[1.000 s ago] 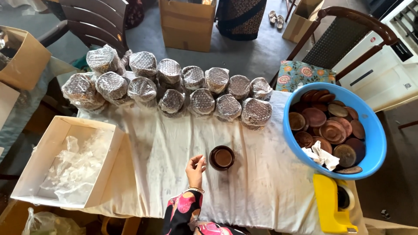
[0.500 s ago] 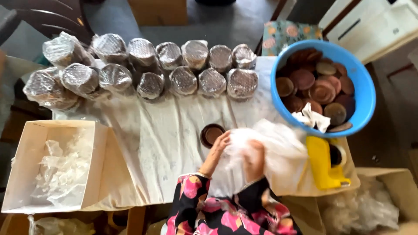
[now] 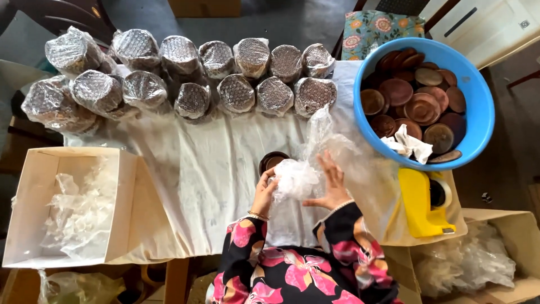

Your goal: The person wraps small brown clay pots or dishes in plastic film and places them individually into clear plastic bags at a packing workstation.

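Note:
My left hand [image 3: 264,190] pinches the bunched end of a clear bubble-wrap sheet [image 3: 329,155] just in front of a small dark brown cup [image 3: 271,161] that stands on the white tablecloth [image 3: 208,169]. My right hand [image 3: 331,183] lies with fingers spread on the same sheet, pressing it down toward the cloth. The sheet rises up and to the right, toward the blue tub [image 3: 482,121]. The cup is partly hidden behind the plastic.
Several bubble-wrapped stacks [image 3: 194,73] line the far side of the table. The blue tub holds brown lids and cups [image 3: 413,104] and crumpled paper. A yellow tape dispenser [image 3: 424,205] sits right; an open white box [image 3: 25,208] with plastic left; a cardboard box [image 3: 495,287] with wrap lower right.
A second ago only my left hand rested by the cup. Both hands then brought up a bubble-wrap sheet; now it is spreading out by the cup, the right hand flat on it.

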